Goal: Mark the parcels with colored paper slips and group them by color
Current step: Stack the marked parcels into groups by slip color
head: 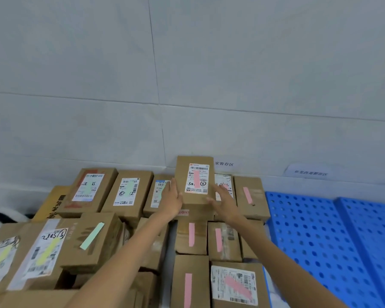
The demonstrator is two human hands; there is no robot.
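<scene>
A cardboard box (185, 172) is held between the two hands, pressed from either side. The left hand (172, 197) is laid flat against its left edge with the fingers straight, and the right hand (223, 202) is spread open against its lower right corner. A white label is stuck on the box's top face, and a pink slip (196, 180) is laid down the middle of that label. The box is raised above the other boxes, close to the tiled wall (187, 85). Just right of the right hand a box (253, 205) marked with a pink slip is seen, and below the wrists two more pink-marked boxes (198, 247) are set side by side, with another pair nearer the body. Left of the left hand, boxes with green slips (108, 183) are lined up along the wall, and nearer, to the far left, boxes with yellow slips (47, 252) are found. A blue perforated pallet (331, 230) is seen well to the right of the right arm
</scene>
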